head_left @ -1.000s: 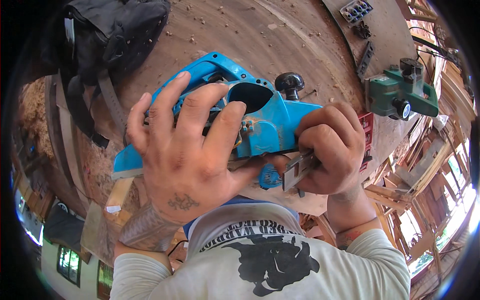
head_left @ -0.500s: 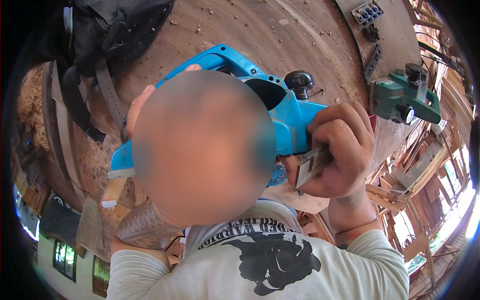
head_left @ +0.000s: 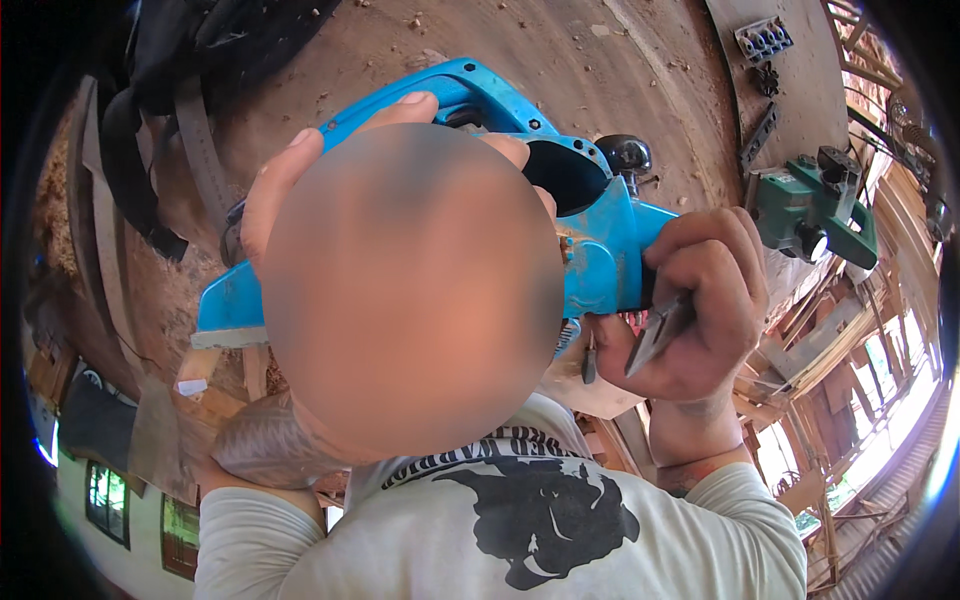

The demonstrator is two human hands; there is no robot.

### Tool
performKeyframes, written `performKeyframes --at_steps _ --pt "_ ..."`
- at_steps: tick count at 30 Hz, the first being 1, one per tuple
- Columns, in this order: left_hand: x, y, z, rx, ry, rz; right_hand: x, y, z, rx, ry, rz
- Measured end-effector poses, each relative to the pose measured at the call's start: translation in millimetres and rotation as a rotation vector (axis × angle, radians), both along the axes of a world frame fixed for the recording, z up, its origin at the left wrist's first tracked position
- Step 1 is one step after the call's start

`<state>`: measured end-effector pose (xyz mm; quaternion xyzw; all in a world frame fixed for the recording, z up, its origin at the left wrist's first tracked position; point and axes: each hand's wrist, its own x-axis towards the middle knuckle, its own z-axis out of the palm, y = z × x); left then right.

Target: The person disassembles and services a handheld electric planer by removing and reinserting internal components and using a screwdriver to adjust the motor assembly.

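A blue electric planer (head_left: 600,270) lies across the middle, with a black round knob (head_left: 625,155) at its back right. My left hand (head_left: 405,280) lies over the planer's left part, mostly hidden by a blurred patch; the fingertips showing are spread along its handle and body, gripping it. My right hand (head_left: 705,300) is curled at the planer's right end, closed on a flat metal piece (head_left: 652,335) held at a slant. Just left of that hand, a small dark tool (head_left: 590,355) points downward below the planer, beside a partly hidden ribbed blue part (head_left: 568,335).
A wooden worktable (head_left: 560,60) carries a black bag (head_left: 220,30) at back left, a green planer (head_left: 815,205) at right, and metal parts (head_left: 762,40) at back right. Scrap wood (head_left: 820,340) is piled at right. Wooden pieces (head_left: 195,370) lie at lower left.
The blue planer and my right hand with the metal piece have shifted right. The planer's upper part sits slightly higher in view. My left hand still lies over it, now mostly blurred.
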<state>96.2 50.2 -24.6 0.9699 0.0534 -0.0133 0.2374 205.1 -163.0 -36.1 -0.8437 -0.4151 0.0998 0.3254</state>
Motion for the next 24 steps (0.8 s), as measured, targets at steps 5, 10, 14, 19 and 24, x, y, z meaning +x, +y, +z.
performKeyframes --at_steps 5,10,14,19,24 --pt "-2.8 -1.1 -4.8 0.057 -0.05 -0.003 1.0 3.7 1.8 -0.023 -0.021 0.012" --pt "-5.1 -2.0 -5.2 0.109 -0.107 -0.021 1.1 6.8 6.4 -0.026 -0.009 -0.016" --pt "-6.9 -2.7 -6.4 0.143 -0.163 -0.025 -6.3 8.6 3.5 -0.119 -0.053 -0.104" --pt "-4.5 -9.4 -1.8 0.164 -0.249 -0.056 -7.5 6.5 9.5 -0.184 -0.061 -0.119" --pt "-0.2 -8.6 -3.2 0.206 -0.408 -0.123 -9.1 8.4 20.8 -0.19 0.028 -0.164"
